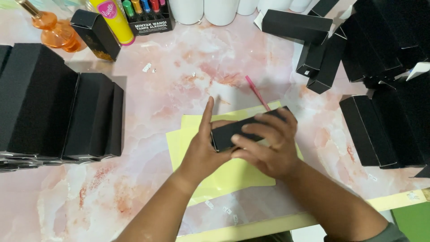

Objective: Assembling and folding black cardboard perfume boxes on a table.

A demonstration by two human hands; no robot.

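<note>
black box (pixel 228 131) held over yellow sheet (pixel 224 177) | long axis L-R | both hands gripped it: L hand (pixel 204 150) at L end, R hand (pixel 268 145) over top

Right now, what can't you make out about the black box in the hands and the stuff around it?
Head view only:
- Black box: the right hand covers its top; the left hand hides its near end.
- Yellow sheets: middle hidden under both hands.
- Orange bottle: top cut off by the frame edge.
- White paper scraps: too small to tell.
</note>
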